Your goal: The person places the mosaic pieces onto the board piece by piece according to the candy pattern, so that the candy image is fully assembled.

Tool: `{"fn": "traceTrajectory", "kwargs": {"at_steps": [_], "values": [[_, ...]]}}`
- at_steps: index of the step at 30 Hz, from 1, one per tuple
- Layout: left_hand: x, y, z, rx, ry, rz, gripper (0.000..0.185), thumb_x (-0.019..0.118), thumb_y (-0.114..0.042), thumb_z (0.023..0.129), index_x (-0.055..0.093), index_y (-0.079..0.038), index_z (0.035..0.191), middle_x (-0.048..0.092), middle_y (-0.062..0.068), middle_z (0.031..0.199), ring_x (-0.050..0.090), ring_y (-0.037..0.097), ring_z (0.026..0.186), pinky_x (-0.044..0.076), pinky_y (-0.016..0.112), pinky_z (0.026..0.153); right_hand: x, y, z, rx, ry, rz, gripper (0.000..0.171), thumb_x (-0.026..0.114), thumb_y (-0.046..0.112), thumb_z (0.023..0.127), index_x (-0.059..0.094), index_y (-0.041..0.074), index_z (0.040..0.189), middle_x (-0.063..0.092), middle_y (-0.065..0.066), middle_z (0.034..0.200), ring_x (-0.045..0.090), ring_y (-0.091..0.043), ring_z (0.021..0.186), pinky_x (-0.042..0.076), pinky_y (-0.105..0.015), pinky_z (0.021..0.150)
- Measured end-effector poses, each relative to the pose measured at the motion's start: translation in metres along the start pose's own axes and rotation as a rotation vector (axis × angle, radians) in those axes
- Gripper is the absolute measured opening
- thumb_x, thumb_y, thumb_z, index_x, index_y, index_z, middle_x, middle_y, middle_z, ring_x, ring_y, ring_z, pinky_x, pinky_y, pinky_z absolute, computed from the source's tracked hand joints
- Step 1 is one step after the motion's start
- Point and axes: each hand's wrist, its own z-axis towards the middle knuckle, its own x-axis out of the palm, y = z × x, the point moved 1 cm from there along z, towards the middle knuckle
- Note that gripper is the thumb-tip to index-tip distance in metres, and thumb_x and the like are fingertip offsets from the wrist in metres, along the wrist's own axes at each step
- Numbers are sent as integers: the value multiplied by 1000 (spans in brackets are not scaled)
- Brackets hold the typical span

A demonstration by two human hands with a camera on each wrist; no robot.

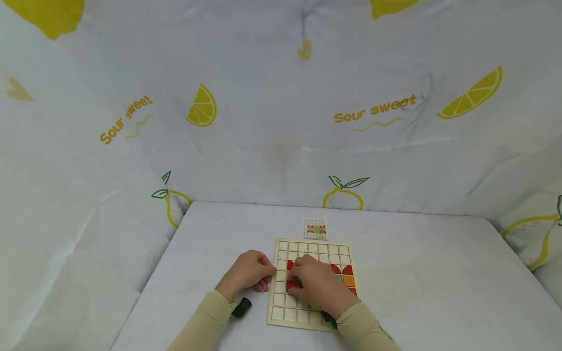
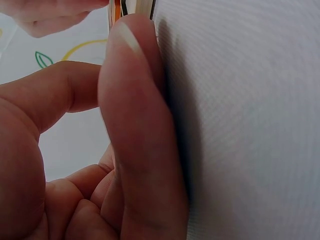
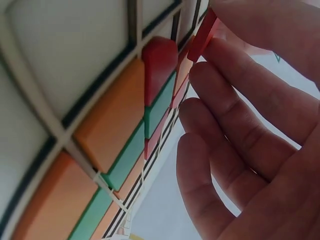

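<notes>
A wooden grid board [image 1: 278, 312] lies on the table with red, orange and green tiles across its middle rows. My left hand [image 1: 250, 270] is at the board's left edge, where its thumb and a bent finger hold the rim; the thumb [image 2: 132, 115] lies low along the table. Over the left part of the tile pattern is my right hand [image 1: 318, 282]. It pinches a red tile [image 3: 203, 36] between thumb and forefinger, tilted against the grid. An orange tile [image 3: 112, 117] and a green tile [image 3: 127, 155] sit in nearby cells. The hand covers part of the pattern.
A small pattern card [image 1: 315, 229] with a printed grid lies just beyond the board. Black bands [image 1: 241, 308] show at the wrists. A white cloth with lemon prints [image 1: 281, 122] rises behind and beside the white table [image 1: 421, 273].
</notes>
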Motion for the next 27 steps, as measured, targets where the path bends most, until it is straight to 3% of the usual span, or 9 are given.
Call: {"fn": "traceTrajectory", "kwargs": {"at_steps": [14, 22, 27], "values": [[3, -2, 1, -7, 13, 8, 11, 68, -16, 88, 65, -6, 84, 69, 5, 66, 67, 14, 51, 58, 29, 50, 0, 3, -3, 10, 2, -19, 7, 78, 30, 85, 73, 25, 87, 55, 17, 82, 45, -6, 79, 45, -22, 67], [2, -3, 1, -10, 14, 3, 13, 69, -17, 87, 65, -5, 85, 69, 7, 67, 68, 15, 51, 59, 29, 51, -11, -4, -8, 55, -47, 13, 15, 76, 38, 87, 74, 24, 91, 59, 13, 88, 48, -5, 84, 49, -23, 69], [-8, 2, -11, -8, -31, 141, 18, 72, -29, 89, 65, -12, 92, 68, 3, 69, 66, 15, 56, 56, 30, 54, -27, -23, -33, 171, -113, 20, 33, 78, 43, 85, 73, 21, 108, 66, 10, 104, 55, -7, 98, 56, -32, 86]]}}
